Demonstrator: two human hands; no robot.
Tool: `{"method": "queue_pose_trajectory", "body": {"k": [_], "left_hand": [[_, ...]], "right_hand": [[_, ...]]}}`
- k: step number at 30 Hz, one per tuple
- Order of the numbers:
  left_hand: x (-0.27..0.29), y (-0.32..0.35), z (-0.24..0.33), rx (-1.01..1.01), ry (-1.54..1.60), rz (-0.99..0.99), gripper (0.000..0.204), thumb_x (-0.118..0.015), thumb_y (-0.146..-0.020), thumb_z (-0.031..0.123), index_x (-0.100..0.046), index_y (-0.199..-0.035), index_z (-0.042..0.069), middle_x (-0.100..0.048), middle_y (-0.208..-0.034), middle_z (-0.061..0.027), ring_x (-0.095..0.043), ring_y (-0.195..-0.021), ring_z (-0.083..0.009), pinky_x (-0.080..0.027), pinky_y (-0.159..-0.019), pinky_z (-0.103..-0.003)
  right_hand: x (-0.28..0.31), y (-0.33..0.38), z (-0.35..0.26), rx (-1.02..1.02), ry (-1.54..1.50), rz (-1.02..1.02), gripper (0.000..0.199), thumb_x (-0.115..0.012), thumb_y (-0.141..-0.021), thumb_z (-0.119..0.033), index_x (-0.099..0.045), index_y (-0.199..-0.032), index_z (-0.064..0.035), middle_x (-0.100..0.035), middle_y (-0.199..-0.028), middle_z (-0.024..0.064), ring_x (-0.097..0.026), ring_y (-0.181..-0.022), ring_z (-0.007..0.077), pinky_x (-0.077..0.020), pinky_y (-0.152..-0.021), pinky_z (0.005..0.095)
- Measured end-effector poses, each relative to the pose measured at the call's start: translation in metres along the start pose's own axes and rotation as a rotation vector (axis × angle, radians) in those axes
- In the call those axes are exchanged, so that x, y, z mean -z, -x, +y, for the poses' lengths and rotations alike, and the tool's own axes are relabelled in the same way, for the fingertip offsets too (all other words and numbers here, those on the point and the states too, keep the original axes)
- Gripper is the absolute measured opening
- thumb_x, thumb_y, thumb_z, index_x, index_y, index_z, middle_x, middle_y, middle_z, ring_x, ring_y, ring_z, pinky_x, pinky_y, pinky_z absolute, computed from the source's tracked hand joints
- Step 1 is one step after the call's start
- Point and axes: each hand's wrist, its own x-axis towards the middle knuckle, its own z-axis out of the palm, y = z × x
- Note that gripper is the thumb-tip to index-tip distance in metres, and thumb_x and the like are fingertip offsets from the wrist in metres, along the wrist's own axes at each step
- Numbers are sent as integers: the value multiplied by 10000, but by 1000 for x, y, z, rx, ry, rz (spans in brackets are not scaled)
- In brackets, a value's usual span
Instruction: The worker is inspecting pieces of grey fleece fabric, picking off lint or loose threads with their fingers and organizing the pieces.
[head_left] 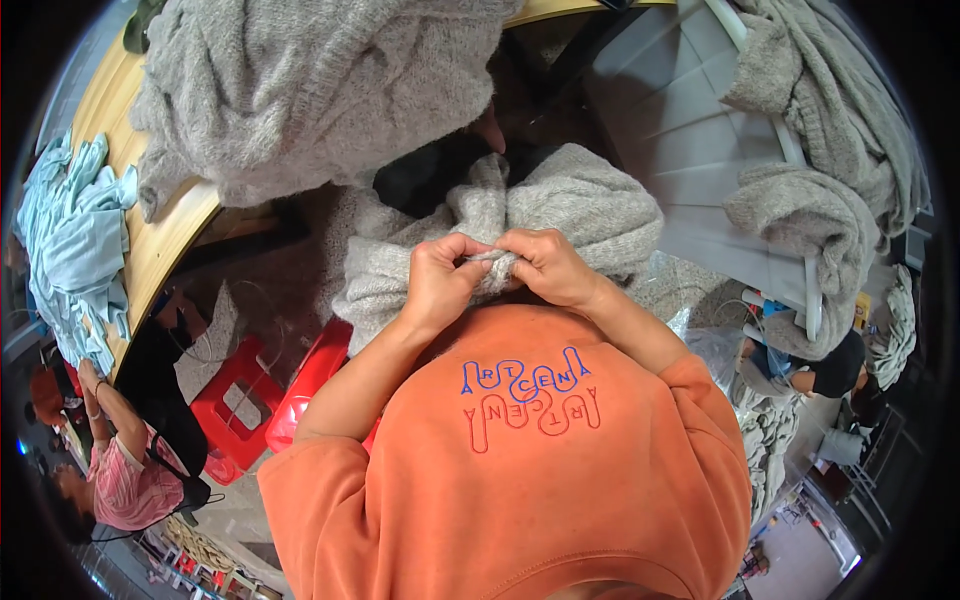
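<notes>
speckled floor (692, 277) beneath fuzzy, rumpled grey knit (590, 215)

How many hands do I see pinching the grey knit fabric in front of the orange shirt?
2: the left hand and the right hand, close together at the near side of the grey knit fabric. Anything beneath its folds would be hidden.

At the left of the frame, pale blue cloth (75, 215) lies on a wooden table (170, 235); below it sits a person in a pink patterned top (135, 485). Red plastic stools (213, 400) (partly overlapping) stand left of centre. A grey ribbed panel (690, 130) slants across the upper right.
</notes>
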Motion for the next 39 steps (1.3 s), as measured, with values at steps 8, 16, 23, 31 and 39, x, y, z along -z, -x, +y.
{"method": "queue_pose_trajectory", "body": {"k": [8,16,23,31,39], "left_hand": [[-2,0,-3,-142,-173,60,66,-621,-772,-40,-652,-826,-16,-641,-729,-24,-539,-641,-46,-456,-561,-206],[-9,3,2,-522,-332,215,89,-598,-753,-80,-627,-793,-6,-591,-694,-28,-522,-606,-65,-439,-547,-228],[-15,-2,6,-358,-136,321,33,-589,-790,-33,-604,-774,-7,-583,-677,-7,-482,-600,-47,-412,-536,-214],[-21,2,17,-509,-363,450,39,-618,-766,-26,-587,-782,-7,-593,-671,-80,-539,-593,-97,-439,-524,-256],[-15,3,27,-816,-509,435,127,-619,-719,-101,-565,-773,1,-576,-687,-97,-527,-537,-168,-423,-492,-263]], "right_hand": [[-2,8,1,65,234,76,105,-567,-675,-32,-550,-778,-26,-573,-700,149,-580,-636,336,-448,-533,411],[-5,4,-11,218,403,248,96,-573,-649,-8,-496,-692,-43,-548,-648,113,-567,-573,305,-448,-495,385],[-8,-7,-9,402,598,389,136,-579,-602,-13,-468,-665,-60,-460,-569,79,-519,-506,255,-425,-464,361],[-10,-19,-15,409,536,404,150,-591,-597,-40,-454,-651,-69,-461,-568,77,-512,-502,264,-410,-449,370],[-7,-31,-23,333,481,419,141,-575,-596,-46,-444,-639,-74,-479,-580,84,-532,-516,267,-432,-457,373]]}}
